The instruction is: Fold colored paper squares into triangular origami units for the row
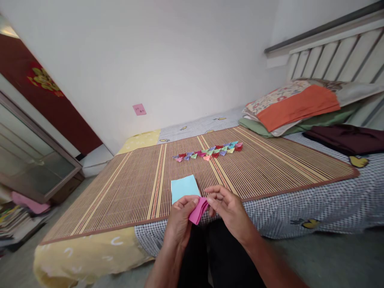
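A folded piece of pink paper is pinched between the thumb and fingers of my left hand, above my lap at the bed's near edge. My right hand is at the paper's upper right corner, its thumb and index finger close to it; whether they grip it is hard to tell. Just beyond my left hand, a light blue sheet lies on the striped mat. Farther back on the mat stretches a zigzag strip of small folded papers in many colours.
The striped mat covers much of the bed. At the back right are pillows with an orange panel and a dark folded cloth. A pink note is on the wall. Books lie at the far left.
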A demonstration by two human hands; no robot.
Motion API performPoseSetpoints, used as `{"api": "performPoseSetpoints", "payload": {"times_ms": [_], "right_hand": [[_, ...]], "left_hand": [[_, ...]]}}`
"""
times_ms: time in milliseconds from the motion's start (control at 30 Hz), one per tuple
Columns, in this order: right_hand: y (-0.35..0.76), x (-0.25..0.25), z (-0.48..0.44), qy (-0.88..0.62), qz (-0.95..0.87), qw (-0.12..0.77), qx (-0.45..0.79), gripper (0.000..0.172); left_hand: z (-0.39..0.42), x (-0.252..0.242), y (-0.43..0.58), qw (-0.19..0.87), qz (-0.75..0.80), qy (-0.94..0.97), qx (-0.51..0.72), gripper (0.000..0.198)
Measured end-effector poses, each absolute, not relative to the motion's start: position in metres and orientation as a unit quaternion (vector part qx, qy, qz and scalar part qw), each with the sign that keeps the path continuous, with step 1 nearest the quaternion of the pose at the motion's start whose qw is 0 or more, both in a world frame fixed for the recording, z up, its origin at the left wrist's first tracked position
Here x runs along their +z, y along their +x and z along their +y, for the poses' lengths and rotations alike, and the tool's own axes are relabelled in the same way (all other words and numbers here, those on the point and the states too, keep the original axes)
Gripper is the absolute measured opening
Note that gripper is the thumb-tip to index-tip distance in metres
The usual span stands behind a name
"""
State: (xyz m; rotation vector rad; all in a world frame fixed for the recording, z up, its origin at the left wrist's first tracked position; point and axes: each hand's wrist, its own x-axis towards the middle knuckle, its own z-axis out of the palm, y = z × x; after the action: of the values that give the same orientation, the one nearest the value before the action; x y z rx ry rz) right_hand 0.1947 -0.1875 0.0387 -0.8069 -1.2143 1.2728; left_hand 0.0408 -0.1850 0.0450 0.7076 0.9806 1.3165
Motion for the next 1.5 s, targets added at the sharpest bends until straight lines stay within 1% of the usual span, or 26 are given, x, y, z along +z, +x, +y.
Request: {"api": "performPoseSetpoints", "payload": {"times_ms": [167, 300, 400, 567, 733, 833, 933, 1000, 1300, 1400, 1500], "right_hand": [[0.196, 0.040, -0.188, -0.364, -0.539, 0.540, 0.534, 0.030], [0.196, 0.032, -0.184, -0.374, -0.489, 0.535, 0.578, 0.028], [0.196, 0.025, -0.181, -0.368, -0.448, 0.531, 0.617, 0.030], [0.196, 0.021, -0.178, -0.354, -0.405, 0.530, 0.656, 0.034], [0.200, 0.027, -0.182, -0.311, -0.397, 0.513, 0.694, 0.035], [0.204, 0.030, -0.184, -0.276, -0.414, 0.494, 0.713, 0.029], [0.206, 0.031, -0.185, -0.268, -0.446, 0.482, 0.705, 0.027], [0.207, 0.031, -0.185, -0.274, -0.466, 0.479, 0.692, 0.028], [0.204, 0.040, -0.188, -0.336, -0.533, 0.466, 0.621, 0.021], [0.200, 0.037, -0.189, -0.333, -0.518, 0.471, 0.632, 0.023], [0.195, 0.031, -0.190, -0.332, -0.488, 0.497, 0.636, 0.024]], "left_hand": [[-0.185, 0.042, 0.044, 0.590, 0.448, 0.334, 0.582, 0.036], [-0.188, 0.042, 0.043, 0.579, 0.450, 0.361, 0.576, 0.031], [-0.192, 0.046, 0.038, 0.595, 0.431, 0.389, 0.556, 0.031], [-0.196, 0.054, 0.024, 0.639, 0.390, 0.422, 0.512, 0.039], [-0.198, 0.061, 0.008, 0.673, 0.360, 0.442, 0.471, 0.036], [-0.198, 0.061, 0.001, 0.679, 0.354, 0.434, 0.474, 0.031], [-0.198, 0.057, -0.001, 0.681, 0.348, 0.424, 0.485, 0.027], [-0.197, 0.053, 0.000, 0.683, 0.348, 0.418, 0.488, 0.026], [-0.197, 0.047, 0.005, 0.676, 0.376, 0.427, 0.468, 0.024], [-0.199, 0.048, 0.010, 0.656, 0.394, 0.440, 0.470, 0.025], [-0.200, 0.046, 0.014, 0.639, 0.408, 0.441, 0.481, 0.025]]}}
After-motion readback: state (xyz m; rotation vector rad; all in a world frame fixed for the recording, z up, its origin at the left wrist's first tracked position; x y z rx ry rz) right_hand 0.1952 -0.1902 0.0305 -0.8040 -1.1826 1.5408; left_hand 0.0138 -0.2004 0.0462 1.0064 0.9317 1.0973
